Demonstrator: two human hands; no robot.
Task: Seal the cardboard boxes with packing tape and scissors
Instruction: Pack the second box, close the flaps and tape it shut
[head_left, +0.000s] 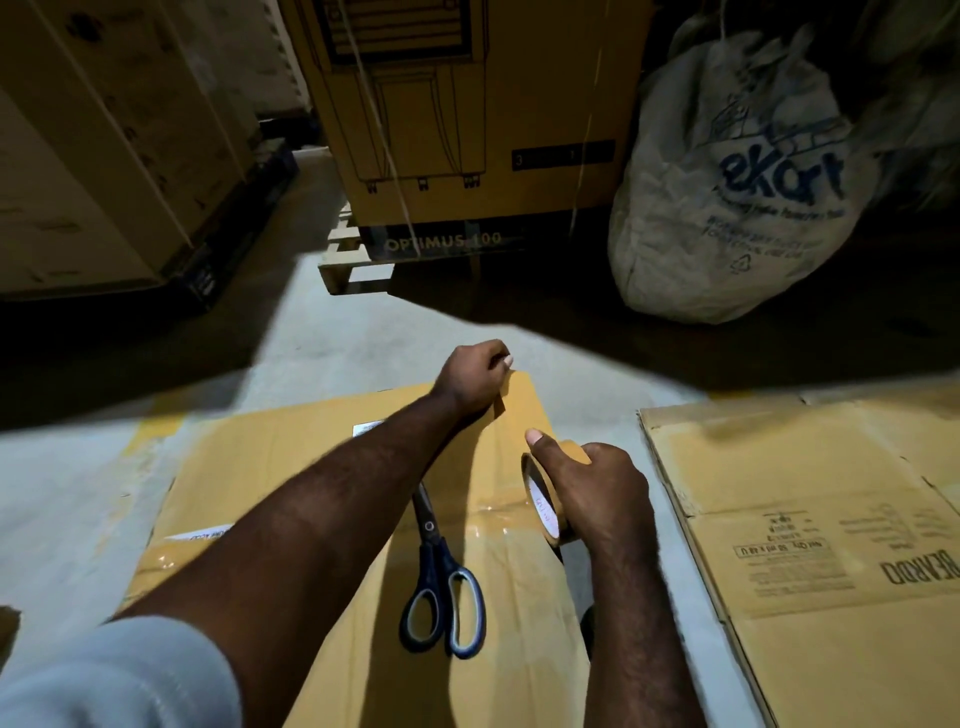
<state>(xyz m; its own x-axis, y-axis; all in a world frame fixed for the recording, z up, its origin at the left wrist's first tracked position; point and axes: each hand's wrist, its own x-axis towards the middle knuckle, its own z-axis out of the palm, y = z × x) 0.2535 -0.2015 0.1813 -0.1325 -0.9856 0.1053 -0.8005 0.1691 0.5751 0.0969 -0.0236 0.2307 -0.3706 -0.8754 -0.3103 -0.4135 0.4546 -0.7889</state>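
Working low over a flat cardboard box on the floor. Pinching the loose end of the tape with the left hand, fingers curled tight, right at the far edge of the box. Probably done so the sticky end does not slide or lift. Gripping the tape roll with the right hand, fingers wrapped over the top and thumb pointing ahead, nearer than the left hand and a bit to its right. Holding the roll up on its edge, most likely so more tape can roll out in a straight line along the box. Hard to see the strip between the two hands, being the same brown as the box. Leaving the scissors lying closed on the box between the two arms, just left of the right hand, likely so as to be easy to grab for the cut. No cut made yet, going by the roll not being free of the strip. Lying off to the right of the right hand: another flat box, with no fresh tape to be seen on it.
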